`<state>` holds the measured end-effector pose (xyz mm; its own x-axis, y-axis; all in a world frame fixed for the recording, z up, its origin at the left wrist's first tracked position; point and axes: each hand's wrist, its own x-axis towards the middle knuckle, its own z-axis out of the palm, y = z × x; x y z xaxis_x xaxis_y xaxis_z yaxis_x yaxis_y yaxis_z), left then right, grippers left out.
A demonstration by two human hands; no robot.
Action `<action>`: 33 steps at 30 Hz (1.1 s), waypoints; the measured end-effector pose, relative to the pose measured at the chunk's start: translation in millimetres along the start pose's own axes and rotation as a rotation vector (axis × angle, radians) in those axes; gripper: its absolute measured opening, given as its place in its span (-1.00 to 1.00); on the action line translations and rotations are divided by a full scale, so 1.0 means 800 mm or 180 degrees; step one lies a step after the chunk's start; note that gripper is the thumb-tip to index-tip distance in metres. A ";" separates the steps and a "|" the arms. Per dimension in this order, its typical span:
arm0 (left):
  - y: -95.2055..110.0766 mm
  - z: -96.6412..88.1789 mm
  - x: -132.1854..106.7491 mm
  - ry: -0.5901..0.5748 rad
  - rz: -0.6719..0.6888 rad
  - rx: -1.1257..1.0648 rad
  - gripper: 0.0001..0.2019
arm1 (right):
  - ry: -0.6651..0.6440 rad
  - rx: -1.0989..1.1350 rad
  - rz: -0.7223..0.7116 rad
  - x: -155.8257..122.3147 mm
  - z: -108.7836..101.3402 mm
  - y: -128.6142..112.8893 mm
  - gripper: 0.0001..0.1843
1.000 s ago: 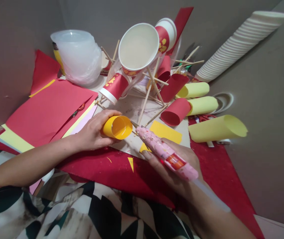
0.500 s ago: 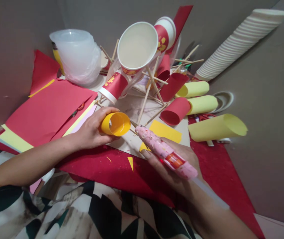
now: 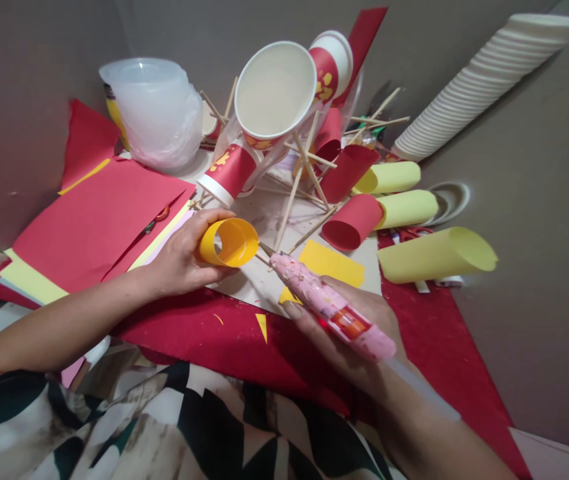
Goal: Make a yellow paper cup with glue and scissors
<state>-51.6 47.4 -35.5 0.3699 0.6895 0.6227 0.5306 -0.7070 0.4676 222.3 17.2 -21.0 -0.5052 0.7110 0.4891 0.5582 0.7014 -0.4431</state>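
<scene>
My left hand (image 3: 184,257) is wrapped around a rolled orange-yellow paper tube (image 3: 208,244), its open end turned toward the right. In my right hand (image 3: 349,340) is a pink hot glue gun (image 3: 314,293), with a glue stick coming out of its back end. The gun's nozzle points at the tube's rim, close beside it; I cannot tell whether they touch. Under the gun lies a flat orange-yellow paper piece (image 3: 337,264). Just beyond it stand wooden sticks (image 3: 292,190) joined crosswise.
Red paper sheets (image 3: 89,220) lie at left, near a stack of plastic tubs (image 3: 152,113). Paper cups (image 3: 275,90) stand at the back. Red tubes (image 3: 349,223) and yellow tubes (image 3: 434,257) lie at right, below a tall stack of white cups (image 3: 484,87). A red cloth (image 3: 179,333) covers the front edge.
My left hand and the paper tube have shifted very slightly up and left. The glue gun stays almost in the same place.
</scene>
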 end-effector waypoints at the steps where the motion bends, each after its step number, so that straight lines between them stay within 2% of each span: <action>1: 0.000 0.000 0.000 0.0006 0.0010 -0.0001 -0.36 | -0.0010 0.0036 -0.0034 0.000 0.000 0.000 -0.74; 5: 0.001 0.000 0.001 0.0019 0.0008 0.0017 -0.35 | -0.0059 0.0151 -0.0103 0.001 -0.002 -0.002 -0.71; 18: -0.004 0.000 -0.003 0.0093 -0.0068 0.0066 -0.31 | -0.0310 0.0191 0.0236 -0.002 -0.009 -0.011 -0.71; 33: -0.004 0.000 -0.002 0.0084 -0.0119 0.0147 -0.30 | -0.0382 0.0128 0.0077 -0.003 -0.008 -0.008 -0.77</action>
<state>-54.1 48.5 -38.2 0.3293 0.7106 0.6218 0.5785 -0.6723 0.4619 224.0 10.5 -14.4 -0.5683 0.7269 0.3855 0.5457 0.6836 -0.4846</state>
